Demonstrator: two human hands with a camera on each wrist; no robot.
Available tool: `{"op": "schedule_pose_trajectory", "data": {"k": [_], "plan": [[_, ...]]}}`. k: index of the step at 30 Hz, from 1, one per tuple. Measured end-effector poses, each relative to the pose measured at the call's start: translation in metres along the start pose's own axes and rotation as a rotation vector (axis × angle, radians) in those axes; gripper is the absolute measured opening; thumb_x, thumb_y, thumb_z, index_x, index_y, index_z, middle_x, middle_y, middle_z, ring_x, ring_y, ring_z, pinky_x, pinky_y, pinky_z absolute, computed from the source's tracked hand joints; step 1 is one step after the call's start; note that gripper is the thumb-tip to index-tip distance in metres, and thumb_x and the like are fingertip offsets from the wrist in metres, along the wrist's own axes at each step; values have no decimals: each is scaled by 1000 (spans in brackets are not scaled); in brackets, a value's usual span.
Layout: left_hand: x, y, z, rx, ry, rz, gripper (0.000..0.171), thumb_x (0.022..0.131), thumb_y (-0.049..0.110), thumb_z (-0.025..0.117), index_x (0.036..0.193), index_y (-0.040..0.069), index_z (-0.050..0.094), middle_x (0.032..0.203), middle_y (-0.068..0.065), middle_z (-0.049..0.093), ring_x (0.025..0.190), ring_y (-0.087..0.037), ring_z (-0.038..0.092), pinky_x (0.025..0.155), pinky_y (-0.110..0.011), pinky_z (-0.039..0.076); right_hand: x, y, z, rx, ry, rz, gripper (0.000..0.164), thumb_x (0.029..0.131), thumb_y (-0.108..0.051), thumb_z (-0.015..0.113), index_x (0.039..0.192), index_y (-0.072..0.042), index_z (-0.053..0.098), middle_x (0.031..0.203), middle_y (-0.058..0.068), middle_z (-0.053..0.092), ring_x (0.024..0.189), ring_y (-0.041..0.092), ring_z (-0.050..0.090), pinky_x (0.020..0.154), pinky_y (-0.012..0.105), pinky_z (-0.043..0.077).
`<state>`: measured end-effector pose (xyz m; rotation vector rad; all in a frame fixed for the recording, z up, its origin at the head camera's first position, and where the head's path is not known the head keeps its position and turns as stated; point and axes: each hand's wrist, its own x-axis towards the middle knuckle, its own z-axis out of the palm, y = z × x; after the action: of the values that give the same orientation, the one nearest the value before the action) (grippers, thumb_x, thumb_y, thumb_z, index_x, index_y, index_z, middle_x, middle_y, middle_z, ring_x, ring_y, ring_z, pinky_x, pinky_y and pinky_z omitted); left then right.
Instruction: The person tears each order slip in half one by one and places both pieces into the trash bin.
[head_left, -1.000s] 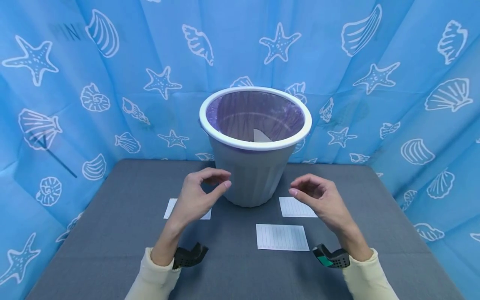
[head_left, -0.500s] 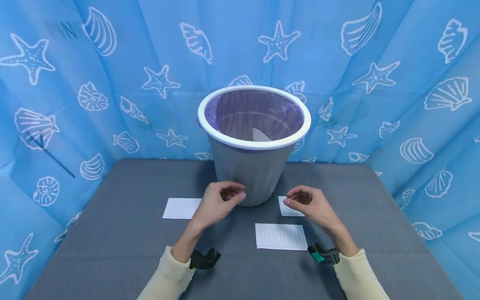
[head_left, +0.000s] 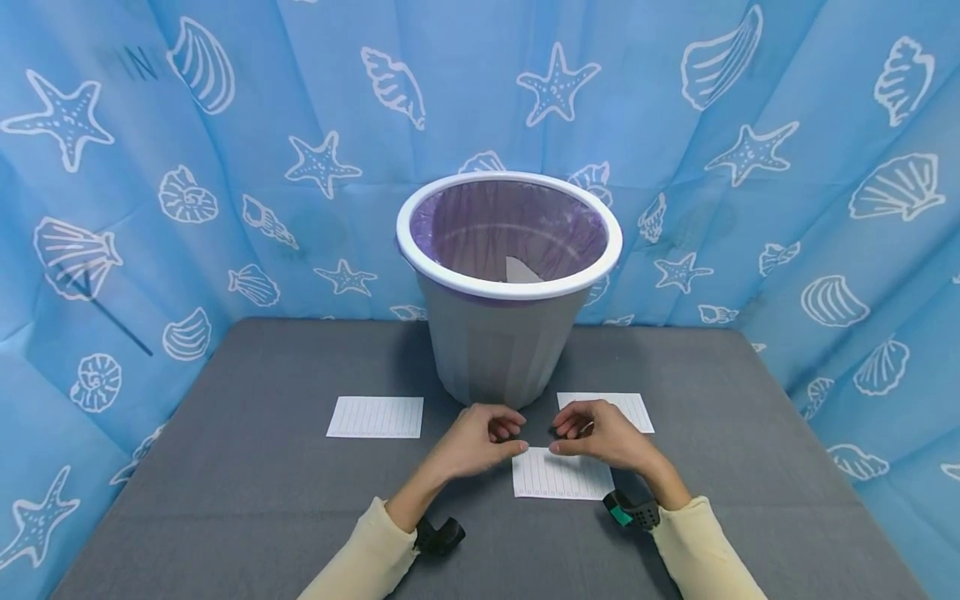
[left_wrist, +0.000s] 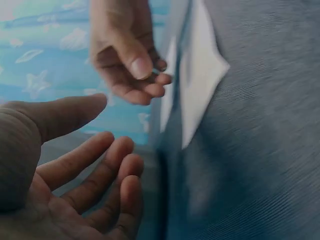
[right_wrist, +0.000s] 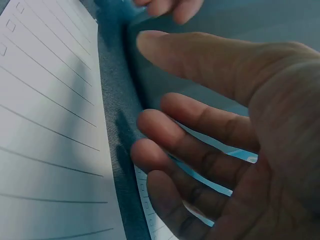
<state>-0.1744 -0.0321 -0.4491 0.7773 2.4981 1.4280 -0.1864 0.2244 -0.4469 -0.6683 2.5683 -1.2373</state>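
My left hand (head_left: 483,442) hovers at the left end of the front lined card (head_left: 562,477), its fingers loosely bent and nothing between them. Facing it, my right hand (head_left: 600,433) is over the same card's far edge, also holding nothing. A second lined card (head_left: 633,408) lies partly behind the right hand. The third lined card (head_left: 375,417) lies to the left, away from both hands. In the left wrist view, a gap shows between the thumb (left_wrist: 75,112) and the fingers; the right wrist view shows the right thumb (right_wrist: 200,55) apart from its fingers, with ruled paper beside them.
A grey bin (head_left: 491,350) with a white rim and purple liner stands behind the hands. Inside it sits a piece of white paper (head_left: 519,271). The grey cloth-covered table (head_left: 225,500) meets a blue curtain (head_left: 480,83) with shell and starfish prints at the back and sides.
Both hands have come down and toward each other, from either side of the bin to the front card. The left card is fully uncovered now. The cards and bin have stayed in place.
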Motion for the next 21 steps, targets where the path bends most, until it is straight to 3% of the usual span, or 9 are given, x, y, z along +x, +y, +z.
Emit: {"op": "schedule_pose_trajectory", "data": {"k": [5,9,21], "plan": [[0,-3,13,157,-96,-40,47,83,23,87,121,3,70,103,-4,66,95,-17,60,85,-29,48,1,0,0,-15,-35,-2,33,82,-20,87,102,1,71,89,8,69,79,16,62,71,28,53],[-2,-4,17,242,-112,-59,50,77,22,91,121,5,71,97,1,60,90,-12,53,82,-27,44,2,1,3,-26,-53,-10,32,80,-18,88,100,0,71,87,7,68,78,14,61,70,27,52],[-3,-5,17,285,-95,-100,44,73,16,93,111,6,74,93,1,56,86,-11,48,80,-27,43,2,-2,7,-96,-75,-24,28,77,-13,89,95,-1,72,83,3,66,74,10,58,68,26,50]]}}
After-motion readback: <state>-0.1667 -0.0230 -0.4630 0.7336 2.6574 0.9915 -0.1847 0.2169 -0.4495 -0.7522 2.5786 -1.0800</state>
